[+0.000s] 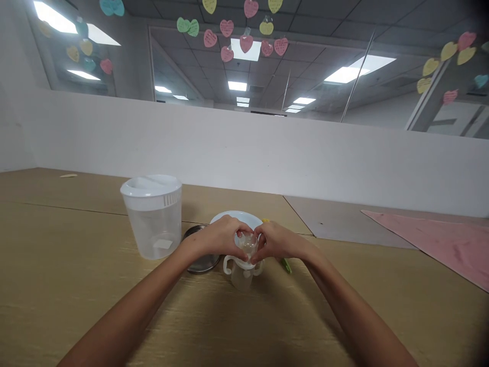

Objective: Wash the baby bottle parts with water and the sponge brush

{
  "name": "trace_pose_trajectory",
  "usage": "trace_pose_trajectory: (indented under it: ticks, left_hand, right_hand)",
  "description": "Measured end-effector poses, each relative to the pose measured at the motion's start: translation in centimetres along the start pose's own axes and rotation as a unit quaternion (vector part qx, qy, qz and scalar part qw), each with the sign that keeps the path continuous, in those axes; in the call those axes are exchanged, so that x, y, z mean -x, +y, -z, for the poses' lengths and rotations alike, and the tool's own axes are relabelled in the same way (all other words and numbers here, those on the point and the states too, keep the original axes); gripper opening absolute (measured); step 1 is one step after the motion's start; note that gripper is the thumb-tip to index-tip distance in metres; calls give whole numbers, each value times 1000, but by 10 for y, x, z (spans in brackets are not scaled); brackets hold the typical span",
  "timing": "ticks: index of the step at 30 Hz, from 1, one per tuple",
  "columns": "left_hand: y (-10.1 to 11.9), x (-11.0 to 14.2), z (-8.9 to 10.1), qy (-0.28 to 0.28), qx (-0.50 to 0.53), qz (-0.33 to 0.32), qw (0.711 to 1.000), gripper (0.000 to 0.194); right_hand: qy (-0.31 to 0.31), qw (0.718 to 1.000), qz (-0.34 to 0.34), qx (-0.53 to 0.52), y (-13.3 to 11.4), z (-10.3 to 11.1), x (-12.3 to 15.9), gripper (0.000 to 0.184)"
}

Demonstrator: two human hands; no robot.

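Note:
A clear baby bottle (242, 279) with two white side handles stands upright on the table in front of me. On its top sits a clear domed cap (248, 244). My left hand (225, 237) curls its fingers and thumb around the cap's left side. From the right, my right hand (279, 241) grips the same cap, its fingertips close to those of the left. Both hands are closed on the cap, and the fingers partly cover it. Whether the cap is seated or slightly lifted, I cannot tell.
Left of the bottle stands a clear plastic bucket (153, 224) with a white lid. A round metal dish (204, 264) and a white plate (237, 215) lie behind my hands. A green, thin object (286, 265) lies right. Pink cloth (439, 234) covers the far right.

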State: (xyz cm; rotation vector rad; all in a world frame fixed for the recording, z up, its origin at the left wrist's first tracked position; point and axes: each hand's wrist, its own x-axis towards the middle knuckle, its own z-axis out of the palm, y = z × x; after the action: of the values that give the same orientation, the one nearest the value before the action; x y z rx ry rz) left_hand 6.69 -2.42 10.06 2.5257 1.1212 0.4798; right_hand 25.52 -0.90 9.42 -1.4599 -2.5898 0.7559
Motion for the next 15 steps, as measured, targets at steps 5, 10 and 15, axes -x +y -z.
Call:
trace_pose_trajectory:
  ticks: [5, 10, 15]
  left_hand:
    - [0, -1, -1, -7, -6, -4, 1000, 42]
    - [-2, -1, -2, -9, 12, 8, 1000, 45]
    - [-7, 1, -1, -31, 61, -12, 998, 49]
  right_hand:
    - [-21, 999, -30, -18, -2, 0, -1, 43]
    - [-17, 999, -27, -6, 0, 0, -1, 44]
    - [-26, 999, -18, -8, 1, 1, 4, 42]
